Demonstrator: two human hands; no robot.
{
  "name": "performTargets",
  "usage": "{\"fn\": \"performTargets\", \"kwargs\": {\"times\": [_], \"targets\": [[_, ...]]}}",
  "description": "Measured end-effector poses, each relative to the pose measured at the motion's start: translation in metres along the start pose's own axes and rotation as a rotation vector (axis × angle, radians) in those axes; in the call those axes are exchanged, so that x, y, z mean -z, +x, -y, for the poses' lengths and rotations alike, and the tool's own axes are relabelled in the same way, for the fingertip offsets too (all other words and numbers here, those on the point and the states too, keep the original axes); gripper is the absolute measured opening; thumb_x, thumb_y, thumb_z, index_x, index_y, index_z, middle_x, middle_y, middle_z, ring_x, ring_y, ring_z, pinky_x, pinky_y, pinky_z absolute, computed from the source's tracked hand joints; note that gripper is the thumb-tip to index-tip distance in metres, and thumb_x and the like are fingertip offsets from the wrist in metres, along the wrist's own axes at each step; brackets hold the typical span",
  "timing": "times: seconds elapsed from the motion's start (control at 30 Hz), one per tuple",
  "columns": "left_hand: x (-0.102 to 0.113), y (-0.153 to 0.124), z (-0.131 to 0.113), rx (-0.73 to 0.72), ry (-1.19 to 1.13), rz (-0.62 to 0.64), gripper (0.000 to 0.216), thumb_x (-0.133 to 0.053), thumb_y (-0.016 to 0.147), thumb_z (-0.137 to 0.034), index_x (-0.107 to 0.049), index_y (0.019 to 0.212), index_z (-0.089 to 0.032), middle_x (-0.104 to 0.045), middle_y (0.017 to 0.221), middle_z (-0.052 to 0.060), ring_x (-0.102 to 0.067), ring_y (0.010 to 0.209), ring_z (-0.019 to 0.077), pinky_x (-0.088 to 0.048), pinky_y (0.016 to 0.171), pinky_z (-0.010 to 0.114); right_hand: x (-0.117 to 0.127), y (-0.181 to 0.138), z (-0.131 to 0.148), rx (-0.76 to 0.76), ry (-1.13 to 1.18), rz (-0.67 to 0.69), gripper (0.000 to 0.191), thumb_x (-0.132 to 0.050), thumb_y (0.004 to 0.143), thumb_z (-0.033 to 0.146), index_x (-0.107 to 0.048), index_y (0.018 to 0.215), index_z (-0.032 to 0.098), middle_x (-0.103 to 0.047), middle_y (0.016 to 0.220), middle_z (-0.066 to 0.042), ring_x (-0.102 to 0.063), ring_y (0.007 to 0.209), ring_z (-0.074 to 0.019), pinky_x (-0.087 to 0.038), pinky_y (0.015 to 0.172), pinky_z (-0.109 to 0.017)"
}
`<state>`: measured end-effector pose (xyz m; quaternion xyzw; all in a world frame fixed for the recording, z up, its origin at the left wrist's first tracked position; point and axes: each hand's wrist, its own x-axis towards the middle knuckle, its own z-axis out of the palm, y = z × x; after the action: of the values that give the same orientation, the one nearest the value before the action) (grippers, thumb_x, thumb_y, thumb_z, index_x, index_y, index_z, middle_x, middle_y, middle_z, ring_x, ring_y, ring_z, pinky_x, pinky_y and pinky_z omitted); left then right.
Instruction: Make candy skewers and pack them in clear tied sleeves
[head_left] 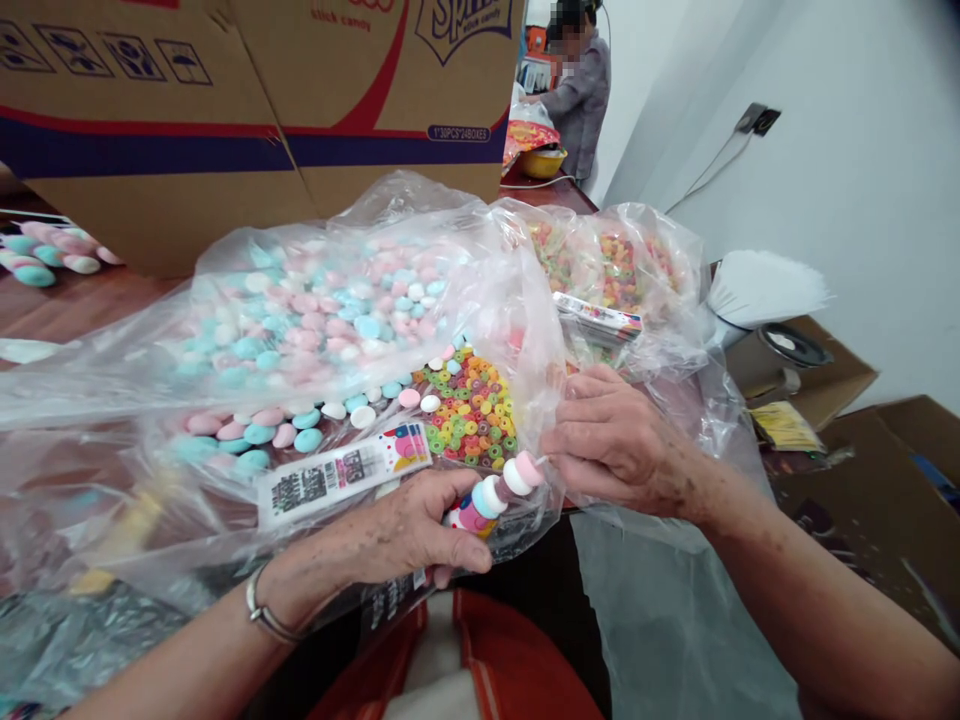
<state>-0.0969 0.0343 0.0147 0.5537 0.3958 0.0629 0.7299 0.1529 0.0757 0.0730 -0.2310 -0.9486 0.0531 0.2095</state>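
My left hand (405, 530) is closed round a small clear packet (480, 510) with a row of pink, white and blue candy discs (504, 485) sliding into its mouth. My right hand (615, 440) pinches the far end of that candy row, fingers pressed together. Just behind my hands lies a big clear plastic bag (112, 400) full of pastel pink, blue and white candy discs (315, 310), and a heap of small multicoloured candy rings (472, 410). A printed label strip with barcodes (345, 475) rests above my left hand.
A large cardboard carton (225, 110) stands at the back. A second bag of coloured rings (607, 265) and a packet stack (598, 318) sit at right. White sticks in a holder (757, 290) and brown boxes (825, 380) lie further right. Another person (577, 90) stands far back.
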Motion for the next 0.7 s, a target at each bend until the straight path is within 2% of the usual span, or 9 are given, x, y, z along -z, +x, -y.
{"fn": "performTargets", "kwargs": {"times": [0.2,0.33,0.43,0.6,0.7], "targets": [[0.000,-0.002,0.001,-0.020,0.159,-0.115,0.033,-0.072,0.075,-0.040,-0.056,0.095,-0.019,-0.052,0.065,-0.007,-0.049,0.054,0.0111,-0.035,0.046,0.021,-0.010,0.001,0.008,-0.059,0.042,0.093,0.028,-0.049,0.089,0.017,-0.058,0.063,0.018,-0.054,0.059,0.002,-0.037,0.063,-0.0137,-0.027,0.069,-0.034],[-0.002,0.001,0.002,-0.026,0.250,-0.197,0.027,-0.070,0.077,-0.038,-0.052,0.088,-0.021,-0.051,0.064,-0.007,-0.051,0.056,0.0123,-0.035,0.048,0.022,-0.016,0.001,0.014,-0.005,-0.023,0.088,0.030,-0.048,0.092,0.019,-0.057,0.063,0.018,-0.056,0.062,0.000,-0.038,0.066,-0.0151,-0.027,0.072,-0.034],[-0.002,0.003,0.000,0.005,0.279,-0.190,0.030,-0.072,0.074,-0.038,-0.052,0.089,-0.021,-0.052,0.067,-0.007,-0.052,0.056,0.0128,-0.034,0.048,0.023,-0.017,0.002,0.016,0.072,-0.083,0.081,0.031,-0.048,0.094,0.020,-0.059,0.065,0.018,-0.059,0.065,-0.001,-0.037,0.068,-0.0159,-0.027,0.073,-0.035],[-0.006,0.010,-0.003,-0.159,0.391,-0.238,0.039,-0.077,0.069,-0.044,-0.055,0.088,-0.018,-0.055,0.076,-0.004,-0.049,0.071,0.0158,-0.038,0.061,0.025,-0.031,0.006,0.016,0.145,-0.075,0.101,0.024,-0.051,0.094,0.022,-0.063,0.073,0.016,-0.060,0.067,-0.001,-0.038,0.070,-0.0166,-0.025,0.071,-0.034],[-0.010,0.011,-0.009,-0.150,0.340,-0.241,0.037,-0.076,0.070,-0.040,-0.054,0.090,-0.019,-0.057,0.077,-0.004,-0.050,0.071,0.0157,-0.039,0.062,0.025,-0.039,0.006,0.011,0.121,-0.019,0.105,0.026,-0.051,0.093,0.022,-0.063,0.071,0.017,-0.058,0.064,0.000,-0.038,0.068,-0.0157,-0.024,0.070,-0.034]]}}
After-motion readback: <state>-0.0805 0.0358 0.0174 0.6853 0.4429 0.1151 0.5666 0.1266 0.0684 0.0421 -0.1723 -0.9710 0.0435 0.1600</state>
